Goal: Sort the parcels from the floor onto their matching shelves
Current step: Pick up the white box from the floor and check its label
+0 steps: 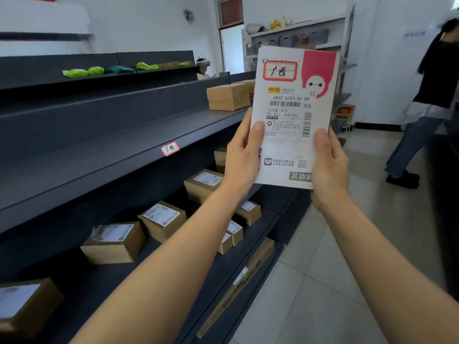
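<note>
I hold a flat white mailer parcel [290,115] upright in front of me, with a pink corner print, a barcode label and a red-framed handwritten tag at its top. My left hand [242,157] grips its lower left edge and my right hand [327,165] grips its lower right edge. To the left runs a dark grey shelf [119,155] whose front edge carries a red-framed tag [170,148] with the same handwritten characters. One brown box [228,96] sits at the far end of that shelf.
Several brown cardboard boxes [162,219] lie on the lower shelf. Green and dark bags [82,72] sit on the top shelf. A person in dark top and jeans [427,108] stands in the tiled aisle at right. A white rack [298,36] stands at the back.
</note>
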`<state>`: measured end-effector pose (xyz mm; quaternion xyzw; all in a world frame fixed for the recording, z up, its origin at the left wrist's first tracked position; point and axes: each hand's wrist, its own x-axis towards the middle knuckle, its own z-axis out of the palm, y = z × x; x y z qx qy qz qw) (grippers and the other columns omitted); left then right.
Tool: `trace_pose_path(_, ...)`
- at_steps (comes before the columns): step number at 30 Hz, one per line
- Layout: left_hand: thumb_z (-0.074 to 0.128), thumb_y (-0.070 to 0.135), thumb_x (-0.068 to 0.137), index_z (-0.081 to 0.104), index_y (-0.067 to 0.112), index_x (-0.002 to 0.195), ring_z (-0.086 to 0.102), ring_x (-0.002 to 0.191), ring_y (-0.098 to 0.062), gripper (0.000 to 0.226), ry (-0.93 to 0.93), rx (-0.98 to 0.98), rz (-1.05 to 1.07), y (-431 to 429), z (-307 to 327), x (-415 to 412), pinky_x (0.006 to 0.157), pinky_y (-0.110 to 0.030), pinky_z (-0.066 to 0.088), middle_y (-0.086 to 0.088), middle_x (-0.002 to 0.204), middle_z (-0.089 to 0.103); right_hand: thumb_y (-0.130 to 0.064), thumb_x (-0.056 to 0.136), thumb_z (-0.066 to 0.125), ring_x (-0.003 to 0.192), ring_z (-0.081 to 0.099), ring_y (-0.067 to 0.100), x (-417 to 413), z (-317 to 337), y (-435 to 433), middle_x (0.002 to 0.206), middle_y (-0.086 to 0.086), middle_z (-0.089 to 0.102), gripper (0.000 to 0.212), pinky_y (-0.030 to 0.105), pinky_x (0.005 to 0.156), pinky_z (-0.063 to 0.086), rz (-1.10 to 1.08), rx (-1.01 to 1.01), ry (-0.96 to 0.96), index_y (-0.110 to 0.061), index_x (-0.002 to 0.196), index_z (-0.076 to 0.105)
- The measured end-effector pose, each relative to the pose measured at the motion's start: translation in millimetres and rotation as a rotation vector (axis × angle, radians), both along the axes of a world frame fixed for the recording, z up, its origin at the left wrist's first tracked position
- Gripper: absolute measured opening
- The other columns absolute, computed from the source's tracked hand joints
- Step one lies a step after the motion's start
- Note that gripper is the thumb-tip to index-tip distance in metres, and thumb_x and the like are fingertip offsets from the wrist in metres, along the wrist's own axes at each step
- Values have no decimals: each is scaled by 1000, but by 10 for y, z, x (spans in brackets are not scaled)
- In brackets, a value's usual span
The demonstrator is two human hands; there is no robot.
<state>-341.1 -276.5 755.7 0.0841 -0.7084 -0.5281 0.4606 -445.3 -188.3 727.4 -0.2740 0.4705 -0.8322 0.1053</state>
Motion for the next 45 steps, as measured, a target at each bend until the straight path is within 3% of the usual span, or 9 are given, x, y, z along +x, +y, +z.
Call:
trace_pose_path(6, 38, 23, 106, 43, 15, 146, 67, 112, -15, 41, 54, -43, 194, -542, 123, -128, 88, -29, 57, -6, 132, 64, -30, 103, 45, 104, 70, 12, -232, 197, -700, 114, -8, 73, 26, 33, 83, 59, 174, -38, 58, -31, 123, 61)
trace_pose_path(12, 34, 26, 107, 52, 22, 135, 64, 116, -18, 34, 75, -75, 475, -959, 307, -128, 100, -42, 52, -3, 131, 65, -33, 102, 45, 102, 71, 9, -372, 444, -1420, 118, -6, 71, 33, 25, 75, 58, 449, -43, 132, -27, 132, 58)
trace_pose_path(18, 34, 29, 106, 50, 19, 140, 66, 112, -9, 38, 90, -30, 724, -1181, 467, 28, 96, -29, 54, 4, 127, 67, -29, 101, 49, 101, 71, 11, -292, 678, -1990, 115, -5, 73, 31, 28, 79, 59, 707, -70, 125, -21, 129, 60)
trace_pose_path(24, 35, 33, 106, 51, 24, 139, 66, 112, -10, 38, 116, 11, 900, -1349, 592, 331, 97, -34, 54, 6, 126, 67, -27, 101, 50, 96, 73, 9, 45, 863, -2348, 98, -14, 75, 20, 25, 74, 59, 857, -84, 165, -39, 99, 66)
trace_pose_path(31, 38, 42, 103, 30, 22, 148, 64, 114, -12, 50, 50, 86, 984, -1605, 712, 688, 93, -34, 55, 4, 135, 59, -26, 99, 51, 94, 73, 12, 388, 973, -2691, 105, -6, 76, 21, 29, 77, 61, 906, -25, 138, -29, 109, 70)
trace_pose_path(35, 40, 42, 102, 28, 23, 126, 65, 87, -12, 33, 37, 204, 1008, -1739, 818, 794, 72, -28, 56, 6, 107, 61, -21, 97, 51, 86, 73, 17, 503, 1052, -2860, 95, -1, 77, 22, 28, 67, 58, 884, 12, 110, -19, 101, 73)
trace_pose_path(38, 42, 44, 101, 33, 20, 125, 65, 82, -13, 35, 20, 265, 1001, -1852, 877, 828, 77, -36, 56, 1, 106, 64, -26, 94, 52, 84, 73, 22, 504, 1089, -2989, 95, 7, 77, 24, 32, 65, 55, 898, 73, 105, -12, 92, 72)
trace_pose_path(42, 42, 43, 101, 40, 17, 133, 66, 88, -11, 42, 35, 318, 971, -1966, 903, 859, 71, -29, 54, 3, 106, 66, -34, 94, 52, 93, 73, 23, 486, 1160, -3140, 102, 2, 77, 25, 30, 65, 52, 955, 110, 158, -21, 103, 71)
trace_pose_path(45, 42, 42, 101, 48, 18, 127, 67, 100, -15, 36, 29, 338, 944, -2051, 882, 880, 88, -36, 55, 3, 109, 68, -36, 91, 54, 102, 70, 25, 532, 1148, -3241, 108, 5, 74, 29, 33, 75, 50, 904, 108, 150, -17, 110, 66)
